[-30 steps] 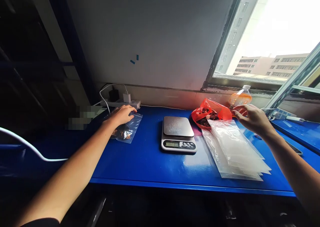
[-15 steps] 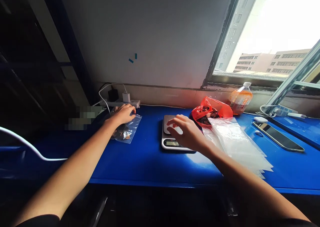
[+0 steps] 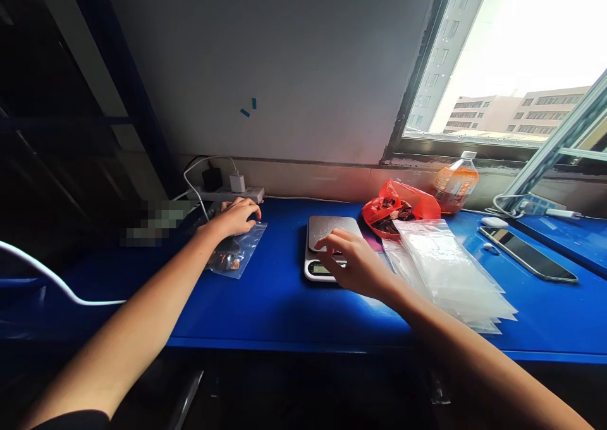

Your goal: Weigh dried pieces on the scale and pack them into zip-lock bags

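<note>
My left hand (image 3: 236, 219) lies over clear plastic bags at the left of the blue table, with its fingers loosely bent and apart. Beneath it, one zip bag (image 3: 246, 253) shows dark and brownish pieces inside; its upper part is hidden by the hand. Around the front right of a white kitchen scale (image 3: 312, 267) hovers my right hand (image 3: 355, 259), fingers curved and apart, holding nothing. The scale's metal plate (image 3: 327, 226) bears nothing that I can see. Part of the display is covered by the right hand.
Right of the scale lies a stack of clear bags (image 3: 446, 265), behind it an open red plastic bag (image 3: 424, 205) of dark pieces. A drink bottle (image 3: 456, 183), a phone (image 3: 531, 256) and an earphone case (image 3: 494, 222) are farther right. A power strip (image 3: 253, 195) sits at the wall.
My right hand has dropped slightly toward the scale's front edge, uncovering more of the plate. My left hand stays over the bags, and the view has shifted a little.
</note>
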Motion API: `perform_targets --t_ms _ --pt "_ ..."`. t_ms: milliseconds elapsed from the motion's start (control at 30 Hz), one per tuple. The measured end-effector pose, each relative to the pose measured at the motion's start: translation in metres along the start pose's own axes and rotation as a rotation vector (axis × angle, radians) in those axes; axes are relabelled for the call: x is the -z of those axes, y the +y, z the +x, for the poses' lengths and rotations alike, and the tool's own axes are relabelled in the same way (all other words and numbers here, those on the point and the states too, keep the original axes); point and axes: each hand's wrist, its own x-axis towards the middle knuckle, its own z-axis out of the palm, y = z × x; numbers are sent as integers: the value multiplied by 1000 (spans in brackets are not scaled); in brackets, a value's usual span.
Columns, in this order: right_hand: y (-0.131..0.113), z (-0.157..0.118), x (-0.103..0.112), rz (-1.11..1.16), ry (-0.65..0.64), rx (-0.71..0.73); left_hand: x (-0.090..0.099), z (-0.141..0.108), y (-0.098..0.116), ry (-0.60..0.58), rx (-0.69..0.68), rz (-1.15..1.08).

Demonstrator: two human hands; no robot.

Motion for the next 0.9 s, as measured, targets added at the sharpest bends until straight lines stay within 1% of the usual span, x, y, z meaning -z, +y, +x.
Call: perform_targets --t_ms 100,567,900 --pt "-1 -1 -1 11 -23 -1 1 0 0 -6 -8 -3" --pt "2 -1 -3 10 -9 9 -3 2 -4 -20 57 17" --pt "-1 -1 -2 10 -30 -4 -4 3 -5 -5 49 14"
